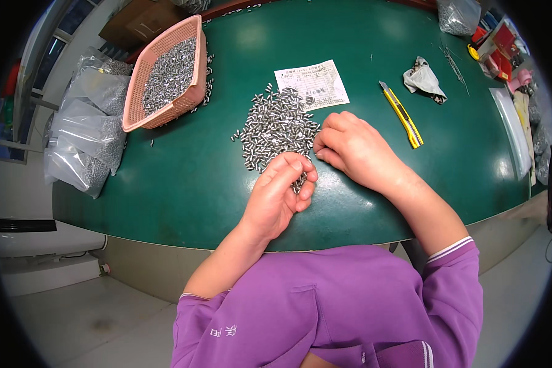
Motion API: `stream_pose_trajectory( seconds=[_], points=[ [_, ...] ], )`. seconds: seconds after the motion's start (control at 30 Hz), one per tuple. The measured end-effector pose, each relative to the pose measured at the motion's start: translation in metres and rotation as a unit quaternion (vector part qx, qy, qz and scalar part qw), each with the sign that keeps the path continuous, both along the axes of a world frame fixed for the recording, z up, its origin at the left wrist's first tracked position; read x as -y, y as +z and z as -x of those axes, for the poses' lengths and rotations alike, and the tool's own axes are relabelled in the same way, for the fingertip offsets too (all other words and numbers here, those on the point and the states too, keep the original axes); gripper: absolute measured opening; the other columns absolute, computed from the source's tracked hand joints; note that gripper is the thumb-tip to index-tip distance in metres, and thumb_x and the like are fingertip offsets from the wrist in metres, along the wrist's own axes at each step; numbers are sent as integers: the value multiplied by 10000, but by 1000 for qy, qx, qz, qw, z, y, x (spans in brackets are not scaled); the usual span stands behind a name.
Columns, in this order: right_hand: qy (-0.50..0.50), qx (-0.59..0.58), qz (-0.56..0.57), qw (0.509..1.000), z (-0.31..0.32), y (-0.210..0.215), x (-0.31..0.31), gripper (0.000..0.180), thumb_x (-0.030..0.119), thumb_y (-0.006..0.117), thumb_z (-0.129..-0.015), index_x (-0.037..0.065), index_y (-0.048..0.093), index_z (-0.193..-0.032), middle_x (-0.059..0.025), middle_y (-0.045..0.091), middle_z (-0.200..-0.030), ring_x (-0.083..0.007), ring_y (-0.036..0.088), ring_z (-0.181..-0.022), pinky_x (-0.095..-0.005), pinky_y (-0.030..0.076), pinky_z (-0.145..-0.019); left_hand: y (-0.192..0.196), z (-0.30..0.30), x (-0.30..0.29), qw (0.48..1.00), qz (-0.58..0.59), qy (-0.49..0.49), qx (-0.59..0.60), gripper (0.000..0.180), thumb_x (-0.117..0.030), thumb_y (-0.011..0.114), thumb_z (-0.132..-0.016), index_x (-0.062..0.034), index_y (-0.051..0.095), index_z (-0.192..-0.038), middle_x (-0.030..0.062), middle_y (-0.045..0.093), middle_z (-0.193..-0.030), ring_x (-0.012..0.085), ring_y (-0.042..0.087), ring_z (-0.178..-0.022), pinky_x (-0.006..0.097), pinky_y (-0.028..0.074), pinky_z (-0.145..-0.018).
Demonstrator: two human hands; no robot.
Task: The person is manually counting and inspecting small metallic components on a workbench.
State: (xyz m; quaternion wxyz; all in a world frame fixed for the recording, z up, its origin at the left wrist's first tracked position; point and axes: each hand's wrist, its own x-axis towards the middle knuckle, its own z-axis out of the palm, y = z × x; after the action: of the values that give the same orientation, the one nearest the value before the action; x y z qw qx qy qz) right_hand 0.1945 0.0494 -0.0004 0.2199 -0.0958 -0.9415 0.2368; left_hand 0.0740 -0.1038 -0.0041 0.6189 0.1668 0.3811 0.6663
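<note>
A heap of small silvery metal pins [275, 126] lies on the green table, with loose pins scattered round its edge. My left hand [280, 190] is at the heap's near side, fingers curled and thumb against the forefinger. Several small pins [299, 182] show inside its curl. At the heap's right edge, my right hand [354, 150] rests low over the table with its fingertips pinched together. Whatever those fingertips hold is hidden from view. Beyond the heap lies a paper slip [328, 83] with print and handwriting, partly covered by pins.
A pink plastic basket [175, 107] full of pins stands at the left beside filled clear bags [83, 144]. A yellow utility knife [403, 116] and a crumpled white wad [424, 80] lie to the right. More bags and red items line the far right edge of the table [374, 37].
</note>
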Motion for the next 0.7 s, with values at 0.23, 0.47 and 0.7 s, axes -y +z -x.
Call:
stream_pose_trajectory(
  seconds=[0.23, 0.47, 0.7],
  points=[
    [59, -94, 77, 991, 2, 14, 5, 106, 103, 675, -728, 84, 605, -805, -38, 549, -841, -234, 535, -832, -349, 447, -721, 1, -3, 0, 1000, 12, 18, -5, 73, -144, 490, -939, -88, 493, -986, 36, 532, -857, 64, 452, -633, 186, 359, -481],
    [66, -126, 79, 987, 3, 12, 5, 116, 90, 683, -726, 97, 634, -831, -32, 553, -822, -225, 548, -803, -342, 451, -705, 2, -3, -1, 1000, 22, 6, -8, 75, -136, 473, -941, -85, 489, -993, 36, 526, -851, 68, 448, -632, 189, 354, -478],
    [-37, -82, 18, 996, 2, 7, -4, 116, 81, 679, -725, 80, 626, -829, -43, 544, -816, -236, 544, -819, -348, 453, -714, 4, -2, 0, 1000, 19, 11, -10, 157, -155, 373, -958, -43, 481, -982, 96, 511, -882, 104, 421, -613, 188, 322, -445]
  ],
)
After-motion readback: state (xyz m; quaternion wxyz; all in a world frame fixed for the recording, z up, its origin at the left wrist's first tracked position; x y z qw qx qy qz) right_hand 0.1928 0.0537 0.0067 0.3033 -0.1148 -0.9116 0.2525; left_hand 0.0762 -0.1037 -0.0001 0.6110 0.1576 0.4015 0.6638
